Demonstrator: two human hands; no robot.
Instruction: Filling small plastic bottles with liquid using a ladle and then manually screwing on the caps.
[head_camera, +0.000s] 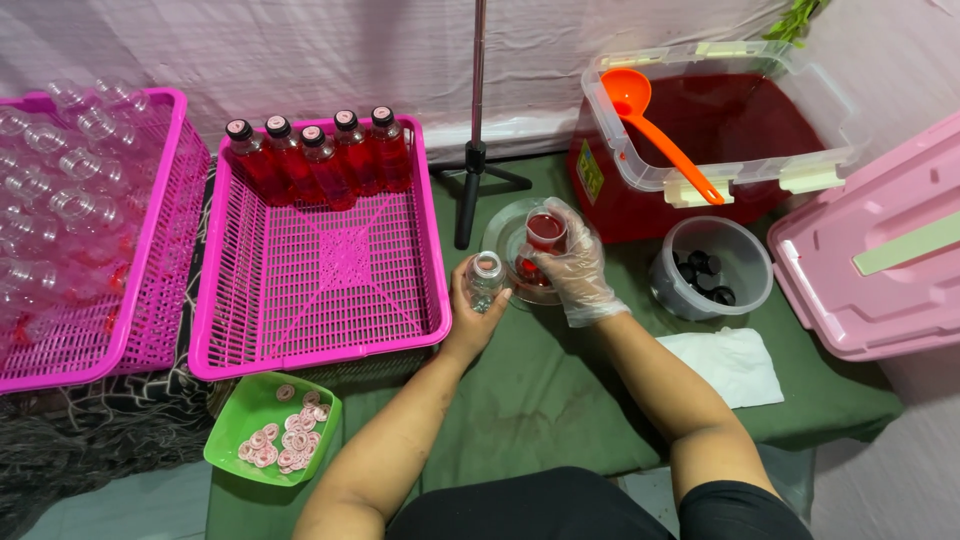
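Five filled clear plastic bottles with red liquid and dark caps (318, 160) already standing in a row at the back of the pink plastic mesh basket (330, 290), the rest of that basket bare; a second pink mesh basket (150, 260) to the left heaped with empty clear bottles (60, 190), so by the look of it only a small share done and most left. Left hand (478, 305), bare, fingers wrapped around a small empty clear plastic bottle (485, 278), held upright and uncapped just above the green cloth-covered surface (560, 400). Right hand (575, 265), in a thin transparent glove, fingers closed on a small clear cup of red liquid (545, 232), held over a clear round dish (505, 235) just beside the bottle's mouth. Bottle transparent, ribbed near the neck, no liquid visible inside yet. Behind, a large clear plastic tub of red liquid (720, 130) with an orange plastic ladle (655, 130) resting in it. To the right, a round clear container of black caps (710, 270), a white folded cloth (730, 360) and a pink lidded box (880, 270). Near left, a green tray of pink round seals (275, 430).
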